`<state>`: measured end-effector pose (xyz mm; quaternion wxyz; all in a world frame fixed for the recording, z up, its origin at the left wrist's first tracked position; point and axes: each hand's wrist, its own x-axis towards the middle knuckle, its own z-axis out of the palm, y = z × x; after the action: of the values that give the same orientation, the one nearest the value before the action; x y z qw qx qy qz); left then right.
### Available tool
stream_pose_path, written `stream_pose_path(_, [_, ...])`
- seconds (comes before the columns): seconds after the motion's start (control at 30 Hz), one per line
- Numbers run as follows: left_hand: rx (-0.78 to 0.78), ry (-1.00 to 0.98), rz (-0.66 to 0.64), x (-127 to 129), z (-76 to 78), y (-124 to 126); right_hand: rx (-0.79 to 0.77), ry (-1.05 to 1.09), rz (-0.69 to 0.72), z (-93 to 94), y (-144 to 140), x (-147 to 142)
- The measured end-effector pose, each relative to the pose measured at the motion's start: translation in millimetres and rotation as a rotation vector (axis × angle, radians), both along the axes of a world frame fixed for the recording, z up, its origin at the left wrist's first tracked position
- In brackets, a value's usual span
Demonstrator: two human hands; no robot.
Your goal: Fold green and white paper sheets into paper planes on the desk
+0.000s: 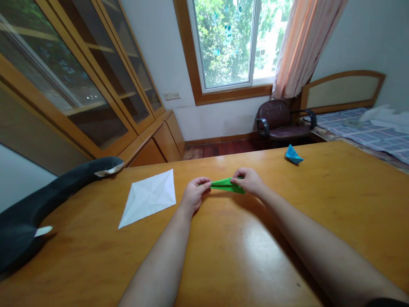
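Observation:
Between my two hands is a long, narrow piece of folded green paper (pixel 222 184), held just above the wooden table. My left hand (pixel 193 194) pinches its left end between thumb and fingers. At the other end, my right hand (pixel 249 181) grips the upper edge near the right tip, thumb and fingertips pressed together. The paper widens toward the right, and a crease runs along its length. A creased white sheet of paper (pixel 150 198) lies flat to the left of my left hand. Beyond my right hand stands a small blue folded paper boat (pixel 293 154).
The wooden table (pixel 223 256) spans the foreground. A dark, curved plush-like object (pixel 41 204) with white parts rests at its left edge. Behind are a glass-door cabinet (pixel 140 123), a brown armchair (pixel 281 119), and a bed (pixel 377 123) at the right.

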<state>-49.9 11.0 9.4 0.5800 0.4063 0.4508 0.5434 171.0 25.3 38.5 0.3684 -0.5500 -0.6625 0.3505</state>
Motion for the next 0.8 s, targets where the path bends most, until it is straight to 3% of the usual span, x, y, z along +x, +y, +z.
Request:
stream_pose_path(0.13, [0.203, 0.489, -0.107, -13, 3.1, -2, 0.045, -0.133, 0.055, -5.9, 2, 2])
stream_pose_path(0.23, [0.361, 0.868, -0.214, -7, 9.4, -11, 0.078, -0.202, 0.121, -11.5, 1, 0])
stream_pose_path(0.3, [0.404, 1.007, -0.267, 0, 13.2, -18, 0.099, -0.227, 0.177, -14.9, 0, -3])
stream_pose_path(0.4, [0.385, 1.043, -0.305, 9, 15.4, -22, 0.113, -0.260, 0.241, -17.2, -2, -5])
stream_pose_path(0.57, [0.254, 0.939, -0.322, 12, 12.9, -18, 0.119, -0.193, 0.304, -12.3, -6, -3])
stream_pose_path(0.8, [0.189, 0.828, -0.324, 14, 5.3, -16, 0.080, -0.228, 0.355, -10.3, -1, 3])
